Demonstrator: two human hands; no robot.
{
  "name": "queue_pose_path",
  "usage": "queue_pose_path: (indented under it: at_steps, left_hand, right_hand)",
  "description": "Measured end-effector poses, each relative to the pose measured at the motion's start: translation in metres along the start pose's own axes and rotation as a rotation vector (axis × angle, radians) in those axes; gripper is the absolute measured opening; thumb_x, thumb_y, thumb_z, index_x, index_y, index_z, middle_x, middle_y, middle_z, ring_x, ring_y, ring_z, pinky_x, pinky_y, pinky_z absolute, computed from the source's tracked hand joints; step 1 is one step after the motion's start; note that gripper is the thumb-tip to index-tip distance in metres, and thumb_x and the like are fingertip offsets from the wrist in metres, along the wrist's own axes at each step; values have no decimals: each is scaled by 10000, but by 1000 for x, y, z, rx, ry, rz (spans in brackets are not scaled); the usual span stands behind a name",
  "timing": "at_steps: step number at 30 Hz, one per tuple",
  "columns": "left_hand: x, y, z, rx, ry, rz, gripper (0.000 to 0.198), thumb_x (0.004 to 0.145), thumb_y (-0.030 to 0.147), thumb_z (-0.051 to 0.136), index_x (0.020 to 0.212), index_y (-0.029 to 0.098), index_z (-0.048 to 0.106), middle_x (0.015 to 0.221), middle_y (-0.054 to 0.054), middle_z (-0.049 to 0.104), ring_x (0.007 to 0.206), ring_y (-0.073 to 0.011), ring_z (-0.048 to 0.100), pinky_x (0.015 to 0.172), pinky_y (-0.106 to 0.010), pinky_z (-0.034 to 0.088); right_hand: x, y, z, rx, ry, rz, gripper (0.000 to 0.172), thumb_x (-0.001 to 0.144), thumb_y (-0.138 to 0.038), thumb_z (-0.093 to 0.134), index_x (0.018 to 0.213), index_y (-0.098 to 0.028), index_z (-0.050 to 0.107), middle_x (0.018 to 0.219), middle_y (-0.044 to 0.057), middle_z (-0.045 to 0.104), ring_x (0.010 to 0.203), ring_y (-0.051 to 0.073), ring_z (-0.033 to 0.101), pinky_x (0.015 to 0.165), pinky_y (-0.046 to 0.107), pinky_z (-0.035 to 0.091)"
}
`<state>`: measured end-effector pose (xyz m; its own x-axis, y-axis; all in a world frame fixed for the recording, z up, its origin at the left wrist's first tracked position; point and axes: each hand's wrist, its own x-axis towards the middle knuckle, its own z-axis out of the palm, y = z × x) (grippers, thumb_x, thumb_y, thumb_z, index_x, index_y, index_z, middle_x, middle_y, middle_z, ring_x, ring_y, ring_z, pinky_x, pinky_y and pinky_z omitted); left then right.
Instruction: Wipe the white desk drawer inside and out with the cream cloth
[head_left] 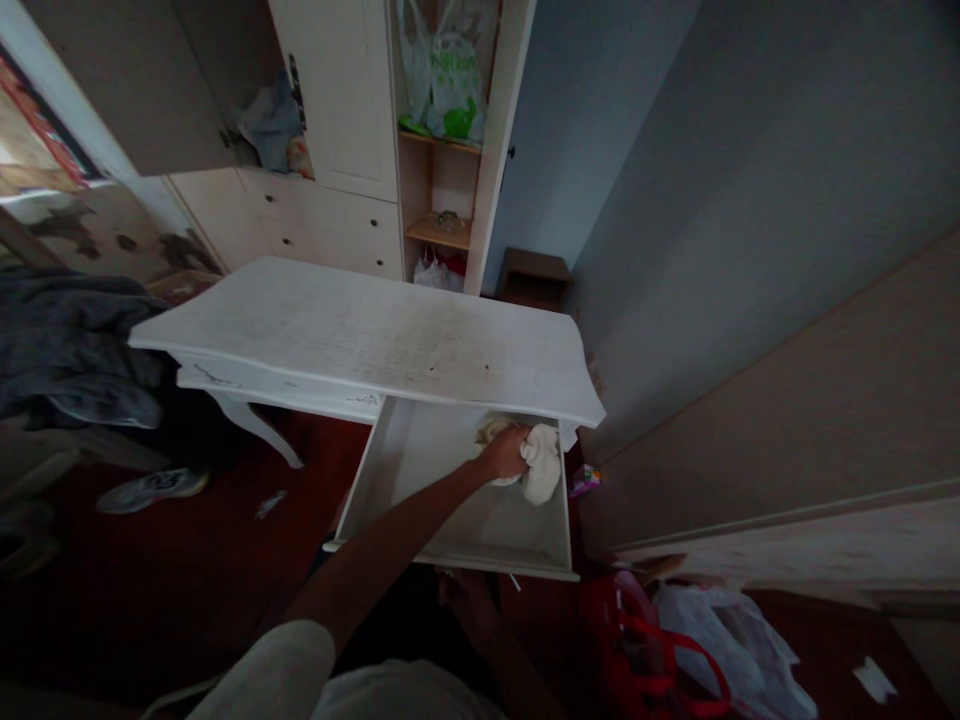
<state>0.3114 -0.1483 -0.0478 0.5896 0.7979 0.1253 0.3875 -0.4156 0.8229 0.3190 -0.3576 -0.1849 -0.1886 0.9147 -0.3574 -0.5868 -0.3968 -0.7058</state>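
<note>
"Cream-white crumpled fabric bundle [541, 465], soft and rounded: where does it sit?"

"Inside the open white wooden drawer [420, 450], close to its right wall. The drawer juts out from the white-painted wooden counter [322, 310] with the wavy edge."

"Which way does the bundle point?"

"Its long axis runs roughly front to back, nearly parallel to that right wall. One rounded end points toward the drawer's front, the other toward the counter."

"And the person's hands?"

"The left hand [504, 455] reaches in from above, fingers curled and closed on the bundle's left side. The right hand [466, 598] is below the drawer's front, in deep shadow; one cannot tell whether it is spread or pinching something."

"What else is near the left hand?"

"A yellowish-beige patch of cloth [489, 430] shows just behind it; whether it belongs to the bundle cannot be told. Beyond the right wall is a small pink-and-purple box [585, 480]."
</note>
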Motion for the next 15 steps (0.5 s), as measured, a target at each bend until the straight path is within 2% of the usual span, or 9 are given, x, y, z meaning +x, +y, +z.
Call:
queue_pose_path:
  at_steps: [2,4,7,11,13,15]
  left_hand:
    - [-8,10,-14,35,26,43,302,654,103,668,951,159,682,1003,-117,708,965,-271,643,911,-376,509]
    - [-11,18,-38,47,106,90,285,668,138,671,952,162,670,1055,-117,693,1007,-267,633,933,-382,501]
    - [-7,28,-88,-6,398,229,220,663,172,672,882,168,659,975,-83,703,914,-237,653,861,-369,526]
    - [7,34,-164,-38,764,308,223,651,214,671,863,163,629,866,-40,701,795,-201,640,748,-327,536]
    - [14,29,-198,-15,894,309,238,683,255,668,900,169,622,860,-28,701,788,-190,636,747,-317,536]
    - [21,16,-224,55,983,289,280,717,282,661,975,181,618,922,-32,707,844,-194,643,798,-323,531]
  right_hand:
    - [0,3,-1,18,3,-11,322,648,-448,830,819,-201,714,778,34,684,550,132,507,542,296,383]
    - [1,5,-2,19,15,-12,325,648,-452,832,811,-194,722,775,36,686,555,132,513,548,295,390]
    - [1,7,-3,14,43,12,321,646,-452,837,787,-186,726,756,37,683,566,136,521,539,286,387]
    - [0,6,-3,28,45,16,329,638,-452,843,798,-189,730,774,40,693,576,137,532,545,285,395]
    - [-1,4,-3,26,37,11,328,649,-457,838,814,-193,736,788,42,699,575,136,537,552,289,399]
    - [-2,2,-2,20,31,16,327,649,-460,841,818,-199,739,791,39,702,564,131,532,549,288,397]
